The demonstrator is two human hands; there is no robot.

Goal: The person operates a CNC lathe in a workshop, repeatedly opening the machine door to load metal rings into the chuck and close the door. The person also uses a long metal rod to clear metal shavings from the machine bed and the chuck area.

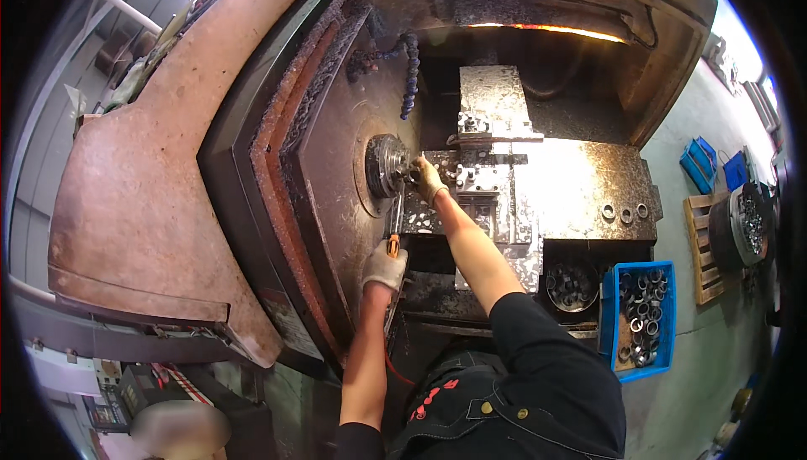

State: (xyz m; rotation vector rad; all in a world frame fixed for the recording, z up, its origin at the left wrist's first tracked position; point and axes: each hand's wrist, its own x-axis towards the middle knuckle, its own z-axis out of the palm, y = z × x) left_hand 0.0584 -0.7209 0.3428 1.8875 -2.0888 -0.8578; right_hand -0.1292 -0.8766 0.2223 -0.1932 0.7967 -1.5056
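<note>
My left hand, in a pale work glove, is closed around an orange air blow gun. The gun's long thin nozzle points up toward the lathe chuck. My right hand, gloved too, is at the chuck's face, its fingers closed on a small dark metal piece. The fingers partly hide that piece, and whether the chuck jaws grip it I cannot tell. Just right of this hand stands a tool post on the machine's slide.
Three metal rings lie on the machine's flat plate. A blue crate of rings stands at the right, beside a round pan of metal pieces. A segmented coolant hose hangs above the chuck. A red hose runs below my left hand.
</note>
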